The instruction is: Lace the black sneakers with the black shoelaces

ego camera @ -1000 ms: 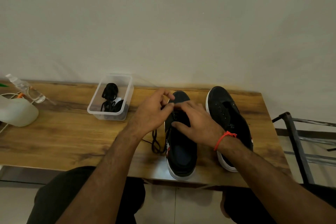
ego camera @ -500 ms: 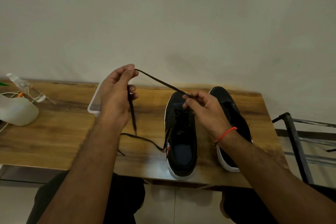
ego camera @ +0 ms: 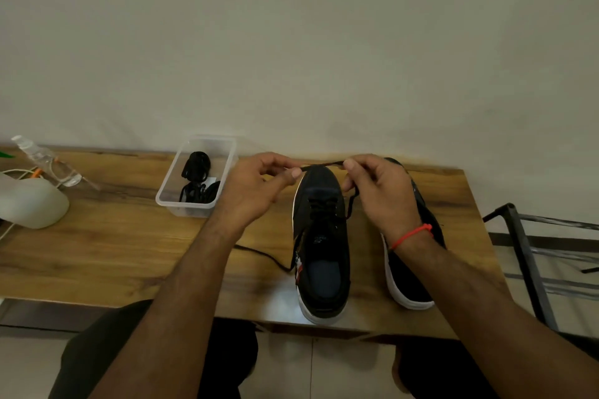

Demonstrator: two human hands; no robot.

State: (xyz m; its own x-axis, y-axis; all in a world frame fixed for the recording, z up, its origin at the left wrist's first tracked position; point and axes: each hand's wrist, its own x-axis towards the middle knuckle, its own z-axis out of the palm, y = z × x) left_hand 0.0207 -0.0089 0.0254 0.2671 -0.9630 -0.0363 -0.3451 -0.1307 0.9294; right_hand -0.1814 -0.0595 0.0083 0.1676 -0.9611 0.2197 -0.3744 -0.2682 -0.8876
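I pinch a black lace with both hands. My left hand holds one bit and my right hand holds the other, so the lace runs tight between them. One black shoe sits on the table right under my hands. The other shoe lies under my right wrist. A clear box with more laces sits just left of my left hand.

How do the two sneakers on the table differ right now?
The left sneaker already has lace crossed through its front eyelets; the right sneaker shows none that I can see. The lace held between both hands runs over the left sneaker's toe, while the right sneaker lies mostly hidden behind the right hand and wrist. Both are black with white soles, toes toward the wall.
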